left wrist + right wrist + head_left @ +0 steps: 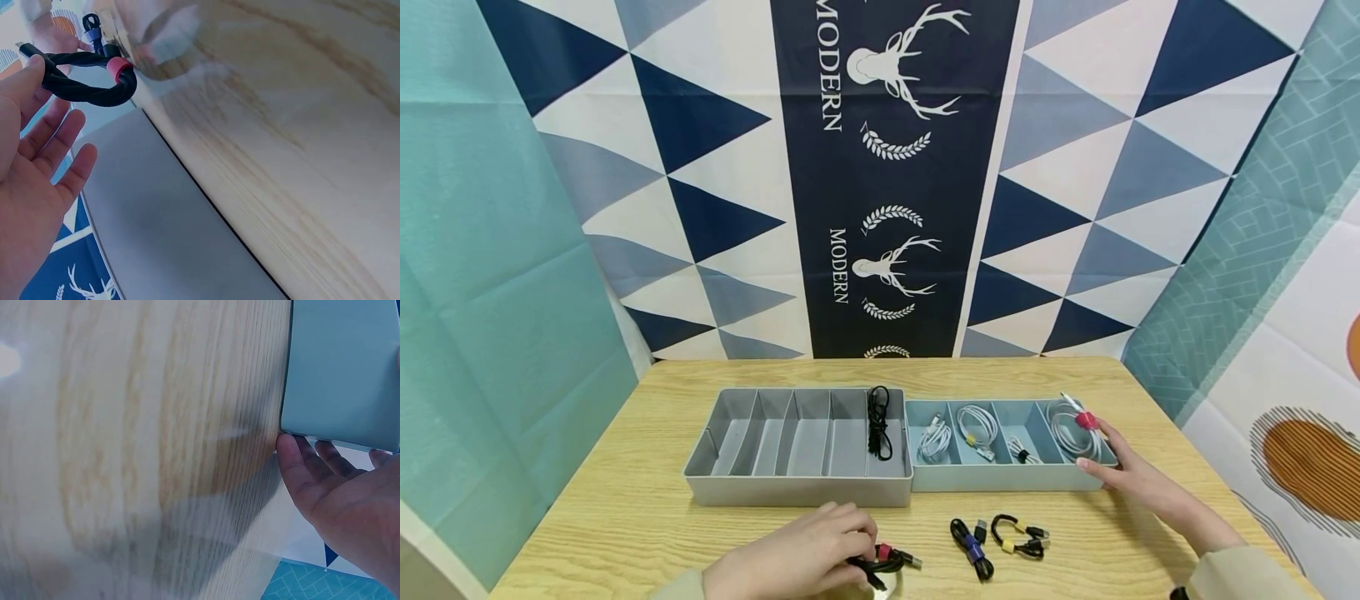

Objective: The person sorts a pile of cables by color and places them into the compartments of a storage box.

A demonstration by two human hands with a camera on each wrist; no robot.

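Note:
My left hand [808, 550] is at the front, left of the middle. Its thumb and fingertips pinch a coiled black cable [94, 90] with a red tie; the other fingers are spread in the left wrist view. My right hand [1138, 479] touches the right end of the blue box [1000, 478], its fingers against the end wall in the right wrist view. White coiled cables lie in the box's compartments, the rightmost cable [1060, 425] with a red tie. A grey divided box [797, 492] adjoins it on the left, with a black cable [877, 425] in its rightmost compartment.
Two black cables lie on the wooden table [625, 500] in front of the blue box: one cable [973, 550] with a purple tie, another cable [1021, 537] with yellow ties. A patterned cloth [715, 208] hangs behind the table.

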